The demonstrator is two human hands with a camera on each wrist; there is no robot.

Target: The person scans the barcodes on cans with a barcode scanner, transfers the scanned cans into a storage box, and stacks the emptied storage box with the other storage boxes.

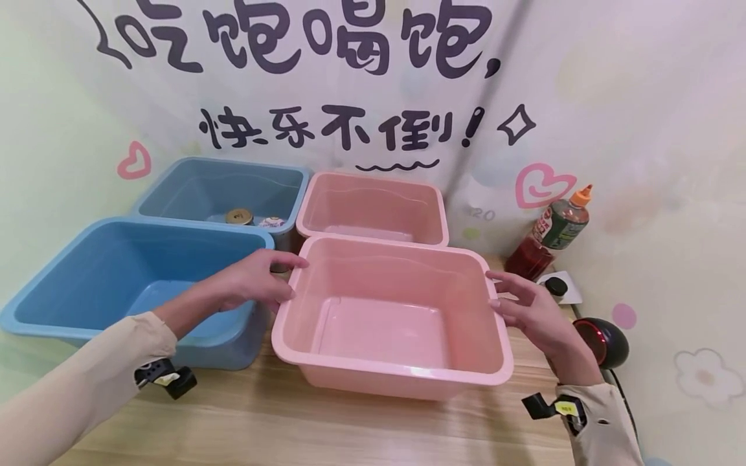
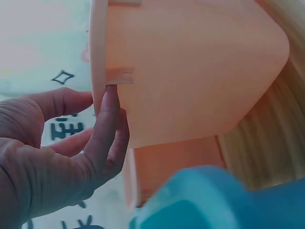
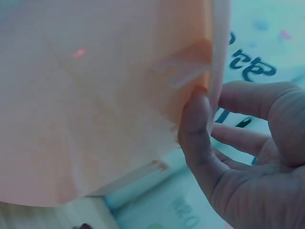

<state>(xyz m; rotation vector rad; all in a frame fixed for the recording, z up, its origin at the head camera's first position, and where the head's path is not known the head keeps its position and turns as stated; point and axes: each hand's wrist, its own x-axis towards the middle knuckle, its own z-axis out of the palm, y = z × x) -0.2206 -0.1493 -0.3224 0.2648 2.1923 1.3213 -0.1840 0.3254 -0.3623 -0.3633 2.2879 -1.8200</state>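
Note:
Between my two hands is a pink plastic basin [image 1: 384, 330], a deep rectangle whose inside shows nothing in it. My left hand [image 1: 262, 281] pinches its left rim; in the left wrist view, fingers [image 2: 108, 114] hook under the lip of the basin [image 2: 190, 71]. On the opposite side my right hand [image 1: 533, 310] grips the right rim, with a finger curled beneath the lip in the right wrist view. Whether the basin's base touches the wooden table [image 1: 291, 427] cannot be told. Behind it sits a second pink basin [image 1: 379, 207].
At left a blue basin [image 1: 146, 252] stands close to my left forearm. A greyer blue basin [image 1: 221, 188] behind holds a round tin [image 1: 239, 216] and a small patterned item [image 1: 271, 222]. Sauce bottles [image 1: 559, 223] and a dark rounded device [image 1: 603, 343] line the right wall.

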